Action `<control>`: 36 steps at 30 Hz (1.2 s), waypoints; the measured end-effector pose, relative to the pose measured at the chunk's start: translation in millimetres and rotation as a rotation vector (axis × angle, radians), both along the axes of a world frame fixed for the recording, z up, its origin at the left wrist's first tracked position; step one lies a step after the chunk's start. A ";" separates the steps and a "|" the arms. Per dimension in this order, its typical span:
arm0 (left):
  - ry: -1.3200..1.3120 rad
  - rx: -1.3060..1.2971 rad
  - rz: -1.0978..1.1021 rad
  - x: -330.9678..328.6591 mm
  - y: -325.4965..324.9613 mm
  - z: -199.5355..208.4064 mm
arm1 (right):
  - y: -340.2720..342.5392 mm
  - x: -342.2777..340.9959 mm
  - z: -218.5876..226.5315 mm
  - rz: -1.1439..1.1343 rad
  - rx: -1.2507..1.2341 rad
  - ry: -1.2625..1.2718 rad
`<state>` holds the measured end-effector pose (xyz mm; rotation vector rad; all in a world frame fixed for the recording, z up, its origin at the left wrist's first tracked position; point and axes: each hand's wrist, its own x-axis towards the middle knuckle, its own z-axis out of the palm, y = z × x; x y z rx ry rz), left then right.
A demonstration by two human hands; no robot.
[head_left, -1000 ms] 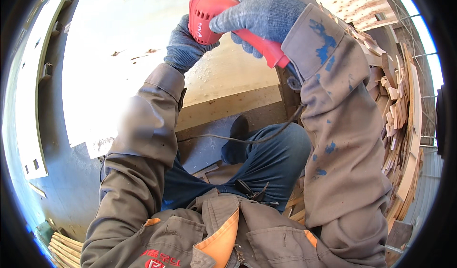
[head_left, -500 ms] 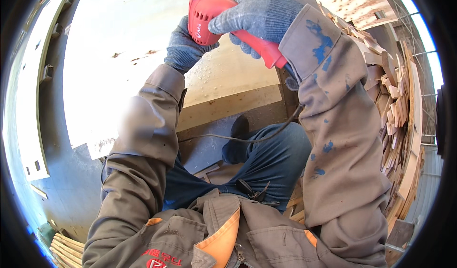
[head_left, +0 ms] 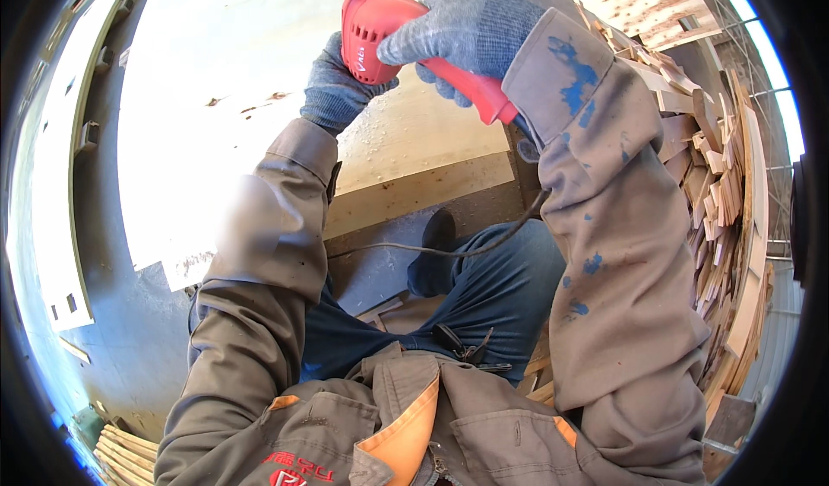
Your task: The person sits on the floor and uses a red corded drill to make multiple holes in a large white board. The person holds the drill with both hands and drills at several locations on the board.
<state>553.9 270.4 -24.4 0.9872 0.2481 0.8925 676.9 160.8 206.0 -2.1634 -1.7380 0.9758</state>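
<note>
Both my hands wear blue-grey knitted gloves and hold a red corded power drill (head_left: 367,41) over a pale wooden board (head_left: 423,140). My right hand (head_left: 471,37) is wrapped round its handle, with the thumb along the vented housing. Under the housing's left side, my left hand (head_left: 341,88) is closed against the tool. The working end is hidden behind the housing and hands. A dark cable (head_left: 484,248) runs from the handle past my right sleeve and across my knees. Small pale crumbs of dust lie on the board beside the left wrist.
Offcuts of wood (head_left: 712,184) are heaped along the right side. Another pale panel (head_left: 60,227) stands at the far left beside a grey metal surface (head_left: 129,330). A bundle of wooden strips (head_left: 125,456) lies at the lower left. My bent leg (head_left: 492,304) is under the cable.
The view has shifted very slightly. Both hands keep the same hold on the drill, which stays in nearly the same place.
</note>
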 end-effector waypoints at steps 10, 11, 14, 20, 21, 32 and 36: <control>0.234 0.342 0.150 -2.4 -1.6 0.7 | 2.6 -3.1 0.2 -0.052 -0.013 -0.019; 0.192 0.278 0.124 -2.1 -1.1 0.0 | 2.2 -2.6 0.0 -0.042 -0.010 -0.018; 0.087 0.154 0.074 -0.6 -1.5 -1.1 | 1.1 1.0 -2.1 -0.031 -0.007 -0.004; -0.014 0.013 0.006 3.1 -2.1 -0.9 | -3.3 0.8 -0.3 -0.071 -0.006 -0.005; 0.044 0.125 0.053 2.6 -1.3 -2.8 | -2.7 -0.2 0.9 -0.065 -0.007 -0.007; -0.203 -0.941 -0.150 22.3 -12.1 -11.5 | -2.0 -3.1 -46.8 0.028 -0.061 -0.085; -0.044 -0.316 -0.140 -17.1 11.6 -41.1 | 9.7 -6.6 -49.6 0.038 -0.079 0.066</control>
